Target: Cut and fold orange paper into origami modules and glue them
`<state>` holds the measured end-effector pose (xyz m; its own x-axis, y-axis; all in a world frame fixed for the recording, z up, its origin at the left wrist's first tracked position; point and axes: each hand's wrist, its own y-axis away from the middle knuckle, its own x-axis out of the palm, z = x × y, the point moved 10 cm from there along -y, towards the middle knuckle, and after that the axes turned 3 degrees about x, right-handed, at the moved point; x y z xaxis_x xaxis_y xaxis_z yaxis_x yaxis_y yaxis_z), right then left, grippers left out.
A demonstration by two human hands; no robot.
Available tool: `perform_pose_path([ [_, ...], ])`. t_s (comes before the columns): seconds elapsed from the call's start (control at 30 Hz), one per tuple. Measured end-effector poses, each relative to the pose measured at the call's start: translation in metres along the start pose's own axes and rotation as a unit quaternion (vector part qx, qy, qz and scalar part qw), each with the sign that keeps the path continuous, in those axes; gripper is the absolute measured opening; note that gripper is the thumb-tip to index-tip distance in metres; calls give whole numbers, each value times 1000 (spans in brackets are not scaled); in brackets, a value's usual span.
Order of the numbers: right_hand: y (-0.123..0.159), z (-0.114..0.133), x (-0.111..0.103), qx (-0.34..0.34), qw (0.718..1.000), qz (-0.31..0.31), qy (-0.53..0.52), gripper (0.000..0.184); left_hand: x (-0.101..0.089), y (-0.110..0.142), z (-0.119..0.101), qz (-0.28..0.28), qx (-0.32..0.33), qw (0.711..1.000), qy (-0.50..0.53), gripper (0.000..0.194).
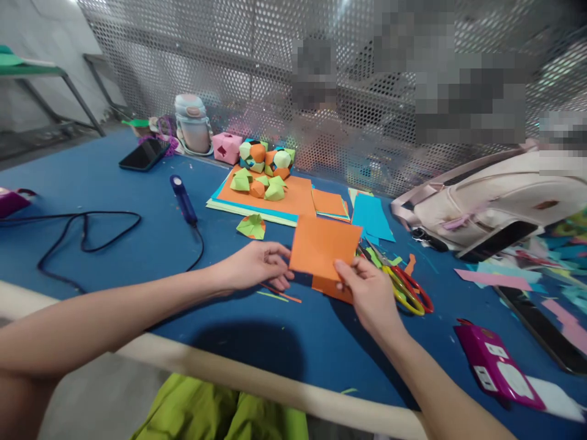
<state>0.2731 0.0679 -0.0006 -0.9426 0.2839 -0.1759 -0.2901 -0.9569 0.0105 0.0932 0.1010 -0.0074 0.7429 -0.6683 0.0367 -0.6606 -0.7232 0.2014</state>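
Above the blue desk (101, 189) | our right hand (369, 290) pinches an orange square paper sheet (323, 244), fingers closed at lower right; our left hand (257, 266) curls half-open fingers by its left edge | we judge one-sided grip could bend it; rightward drift could snag red-and-yellow-handled scissors (397, 274)

lower orange sheet (328, 287): partly hidden | magenta object (11, 202): left-edge cut

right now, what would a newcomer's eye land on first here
Probably the orange square near the middle, pinched in the right hand, with the left hand at its left edge. Next might come the multicoloured paper balls behind it, near the mesh, and the red and yellow scissor handles just right of the right hand.
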Motion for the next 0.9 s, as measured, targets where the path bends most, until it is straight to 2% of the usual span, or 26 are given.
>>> perform_pose_path([
  [0.07,-4,4,-17,-24,998,-50,-33,29,-9,4,-14,-21,49,993,-106,20],
  [0.1,-6,4,-23,-29,996,-62,-56,27,-9,8,-23,-12,89,976,-199,17],
  [0.13,-8,4,-27,-28,994,-65,-78,25,-3,12,-32,12,134,941,-309,16],
  [0.2,-11,3,-30,-25,992,-62,-108,23,12,20,-37,66,197,848,-487,18],
  [0.27,-12,4,-29,-26,991,-55,-116,22,20,24,-27,111,215,773,-586,21],
  [0.3,-11,6,-28,-29,992,-53,-115,21,22,23,-22,123,220,753,-608,19],
  [0.37,-9,11,-27,-37,992,-49,-109,20,24,21,-17,122,243,738,-617,16],
  [0.47,-6,21,-31,-59,992,-55,-94,19,32,17,-15,119,263,725,-625,21],
  [0.53,-4,27,-36,-73,991,-59,-92,18,38,14,-13,130,233,709,-653,20],
  [0.63,-4,33,-47,-84,988,-71,-109,19,40,4,-12,144,134,695,-691,17],
  [0.7,-4,36,-54,-89,984,-84,-128,21,44,-2,-13,161,90,686,-704,15],
  [0.8,-4,39,-63,-98,980,-100,-142,24,51,-12,-11,196,69,678,-705,12],
  [0.9,-4,41,-70,-103,978,-114,-140,24,50,-17,-7,192,71,693,-692,11],
])
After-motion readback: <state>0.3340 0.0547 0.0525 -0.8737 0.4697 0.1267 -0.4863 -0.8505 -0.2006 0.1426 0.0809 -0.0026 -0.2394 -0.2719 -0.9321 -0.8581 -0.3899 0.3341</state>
